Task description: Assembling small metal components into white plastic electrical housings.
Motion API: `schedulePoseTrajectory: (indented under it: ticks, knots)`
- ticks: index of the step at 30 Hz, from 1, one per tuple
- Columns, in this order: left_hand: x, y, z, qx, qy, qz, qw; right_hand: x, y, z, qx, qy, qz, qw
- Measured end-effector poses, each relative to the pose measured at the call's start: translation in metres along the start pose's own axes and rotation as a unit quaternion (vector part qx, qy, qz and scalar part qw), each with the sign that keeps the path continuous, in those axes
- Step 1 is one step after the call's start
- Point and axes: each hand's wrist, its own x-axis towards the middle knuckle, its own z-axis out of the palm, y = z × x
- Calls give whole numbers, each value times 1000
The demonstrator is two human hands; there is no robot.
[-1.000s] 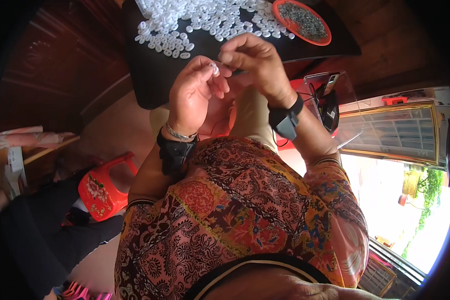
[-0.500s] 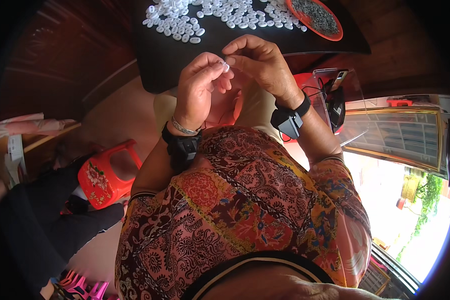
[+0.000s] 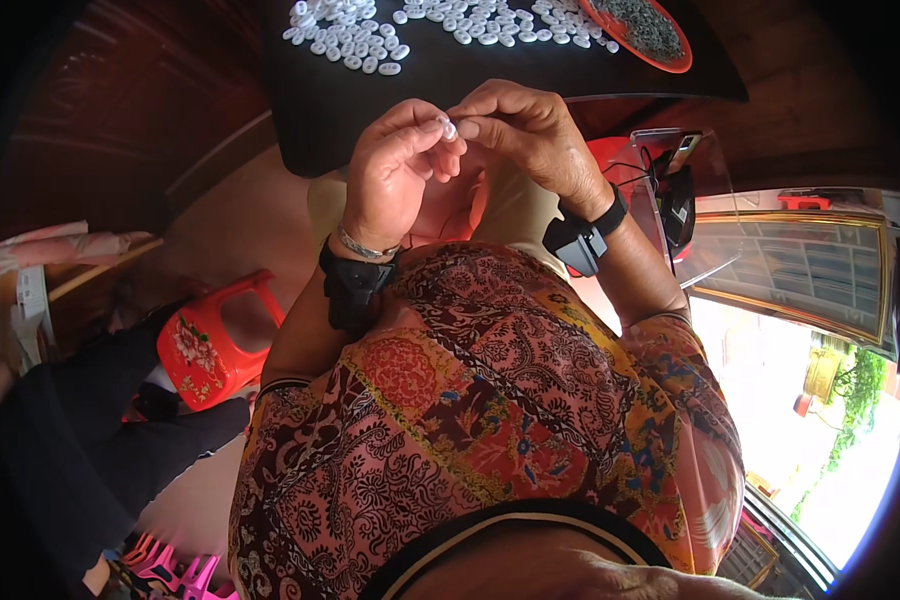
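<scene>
My left hand [image 3: 390,175] is closed in a pinch on a small white oval plastic piece [image 3: 449,129], held above my lap near the table's front edge. Against that piece, the thumb and forefinger of my right hand [image 3: 542,140] press together. Whatever lies between the right fingertips is too small to make out. Beyond both hands, many similar white oval pieces [image 3: 355,40] are spread over the dark table [image 3: 340,110]. To their right stands an orange-red dish [image 3: 682,62] filled with small dark grey bits [image 3: 642,25].
Right of my lap are a clear plastic stand [image 3: 725,210] and a dark device with a cable. A red stool [image 3: 205,350] with a flower pattern stands at the left, beside another person's dark-clad leg [image 3: 80,420]. Pink objects [image 3: 175,572] lie at the lower left.
My right thumb and forefinger have come down closer onto the white piece. My left hand has shifted slightly left, still pinching it.
</scene>
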Motion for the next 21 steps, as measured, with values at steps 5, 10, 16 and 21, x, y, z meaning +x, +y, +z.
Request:
schedulePoseTrajectory:
  ticks: [5,10,16,21]
  knots:
    - [-5,4,9,86,16,3,996,-4,-4,4,1,17,17,1000]
    - [-9,12,17,159,51,24,986,-6,-11,0,9,54,60,997]
    - [-11,21,20,251,72,33,965,-7,-17,6,25,42,31,998]
    - [-12,21,21,276,53,35,959,-6,-16,12,62,55,15,996]
